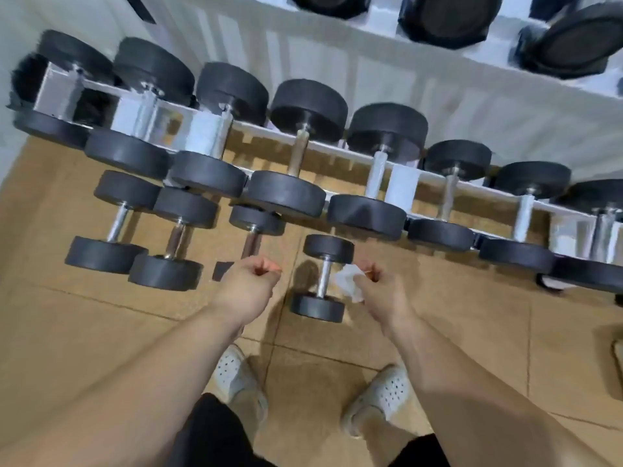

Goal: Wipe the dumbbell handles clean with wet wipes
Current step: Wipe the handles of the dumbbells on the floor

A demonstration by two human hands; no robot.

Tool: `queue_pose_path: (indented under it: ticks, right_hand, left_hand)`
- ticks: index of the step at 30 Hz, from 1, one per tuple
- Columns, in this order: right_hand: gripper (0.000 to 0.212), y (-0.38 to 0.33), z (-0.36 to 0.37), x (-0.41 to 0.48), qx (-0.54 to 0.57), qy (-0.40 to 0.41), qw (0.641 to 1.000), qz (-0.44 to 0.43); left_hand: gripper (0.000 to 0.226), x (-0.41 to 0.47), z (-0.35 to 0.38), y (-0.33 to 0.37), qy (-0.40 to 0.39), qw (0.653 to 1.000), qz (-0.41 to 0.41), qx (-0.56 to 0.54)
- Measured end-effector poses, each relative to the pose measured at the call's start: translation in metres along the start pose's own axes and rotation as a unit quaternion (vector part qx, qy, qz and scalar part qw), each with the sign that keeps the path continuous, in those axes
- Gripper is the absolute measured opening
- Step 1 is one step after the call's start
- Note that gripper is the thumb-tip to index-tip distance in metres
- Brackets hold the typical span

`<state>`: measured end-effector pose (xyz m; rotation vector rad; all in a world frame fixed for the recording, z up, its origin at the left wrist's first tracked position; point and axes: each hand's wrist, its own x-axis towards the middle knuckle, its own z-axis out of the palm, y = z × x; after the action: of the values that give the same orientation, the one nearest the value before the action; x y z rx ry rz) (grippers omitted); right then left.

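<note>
**Fig.** Head view, looking down at a gym floor.

**R side:** the right hand pinches a crumpled white wet wipe in curled fingers. The wipe sits just beside the chrome handle of a small black-headed dumbbell lying on the tan tiled floor. Whether wipe and handle actually touch cannot be told.

**L side:** the left hand is clenched in a fist w/ nothing visible in it. It hovers over the near end of a neighbouring black floor dumbbell, apart from the wipe.

**Background:** two more black floor dumbbells lie further left. Behind them a white steel rack carries a row of larger black rack dumbbells.

**Progress (est.):** the step in hand looks like wiping the small dumbbell's handle. No handle shows a wet sheen or other mark, so which ones are already cleaned cannot be read. Judging by the number of handles in view, most of the job prob. remains.
</note>
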<state>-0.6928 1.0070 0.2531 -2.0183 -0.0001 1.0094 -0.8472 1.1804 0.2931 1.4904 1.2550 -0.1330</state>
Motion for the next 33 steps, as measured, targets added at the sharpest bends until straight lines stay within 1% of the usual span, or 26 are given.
queue_pose_path:
  ticks: [3,5,7,9,11,13,15,17,20,22,25,27,28,31,33]
  right_hand:
    - [0.020,0.064,0.009,0.061,-0.033,0.005,0.999,-0.013]
    - [0.019,0.108,0.015,0.099,-0.049,0.000,0.998,-0.025]
    - [0.016,0.154,0.021,0.136,-0.092,-0.007,0.995,-0.041]
    - [0.019,0.194,0.029,0.173,-0.115,-0.024,0.991,-0.061]
    - [0.024,0.230,0.039,0.212,-0.130,-0.043,0.987,-0.079]
    - [0.021,0.258,0.051,0.249,-0.136,-0.053,0.983,-0.109]
    - [0.018,0.280,0.064,0.283,-0.147,-0.042,0.978,-0.145]
    - [0.021,0.296,0.078,0.313,-0.175,-0.040,0.968,-0.178]
    - [0.032,0.307,0.097,0.345,-0.207,-0.092,0.952,-0.207]
    - [0.037,0.314,0.105,0.354,-0.252,-0.103,0.931,-0.243]
    - [0.030,0.320,0.109,0.359,-0.290,-0.088,0.917,-0.260]
    - [0.031,0.322,0.113,0.364,-0.297,-0.078,0.912,-0.272]
    - [0.029,0.323,0.116,0.369,-0.296,-0.069,0.911,-0.278]
    - [0.018,0.322,0.124,0.383,-0.272,-0.037,0.917,-0.290]
    - [0.018,0.324,0.127,0.386,-0.266,-0.020,0.917,-0.298]
  left_hand:
    - [0.011,0.055,0.050,-0.055,-0.008,1.000,-0.010,0.011]
    - [0.014,0.092,0.084,-0.097,-0.013,0.999,-0.009,0.028]
    - [0.012,0.129,0.119,-0.138,-0.021,0.998,0.002,0.062]
    - [0.007,0.159,0.150,-0.173,-0.013,0.995,0.022,0.095]
    - [0.009,0.188,0.179,-0.210,0.013,0.987,0.075,0.140]
    - [0.014,0.218,0.205,-0.248,0.034,0.969,0.144,0.199]
    - [0.021,0.247,0.226,-0.279,0.046,0.957,0.178,0.224]
    - [0.027,0.276,0.243,-0.294,0.061,0.957,0.180,0.217]
    - [0.032,0.310,0.259,-0.303,0.064,0.963,0.171,0.200]
    - [0.035,0.317,0.265,-0.314,0.062,0.970,0.154,0.178]
    - [0.035,0.314,0.273,-0.333,0.072,0.985,0.108,0.117]
    - [0.029,0.315,0.277,-0.339,0.078,0.991,0.090,0.065]
    - [0.027,0.317,0.278,-0.339,0.074,0.991,0.095,0.051]
    - [0.030,0.323,0.278,-0.337,0.052,0.992,0.108,0.026]
    - [0.018,0.325,0.277,-0.338,0.043,0.993,0.105,0.005]
